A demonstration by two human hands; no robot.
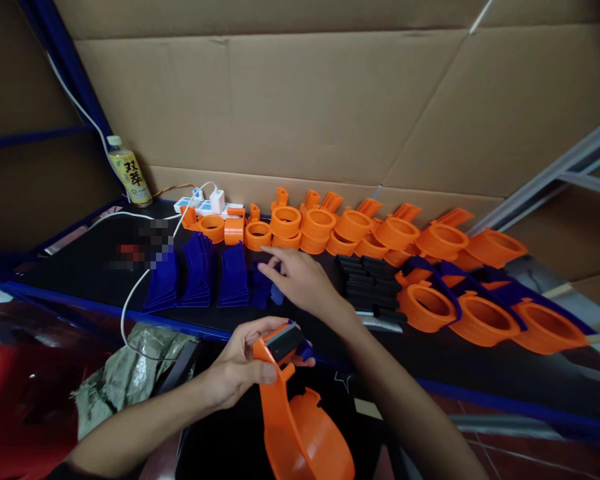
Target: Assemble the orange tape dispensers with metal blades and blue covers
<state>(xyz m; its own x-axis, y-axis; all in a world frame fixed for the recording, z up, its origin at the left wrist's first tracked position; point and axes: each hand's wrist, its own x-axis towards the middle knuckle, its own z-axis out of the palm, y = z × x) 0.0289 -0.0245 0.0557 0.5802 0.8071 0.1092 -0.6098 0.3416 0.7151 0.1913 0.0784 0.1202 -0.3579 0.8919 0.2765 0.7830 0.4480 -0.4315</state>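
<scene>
My left hand (243,367) grips an orange plastic tape dispenser (285,423) by its upper end, thumb on the near side. A black piece (284,341) sits on top of that end, and a bit of blue shows beside the fingers. My right hand (303,277) reaches over the shelf with thumb and forefinger apart, nothing visible between them. Below and beside its fingers lie a few loose blue pieces (261,287). Stacks of curved blue flaps (233,275) stand just left of it. What its other fingers touch is hidden.
Rows of orange dispenser bodies (353,227) line the back. Dispensers with blue flaps (485,317) stand at right, near a pile of black parts (367,283). A power strip (207,203), a white cable (125,310) and a drink bottle (129,172) are at left.
</scene>
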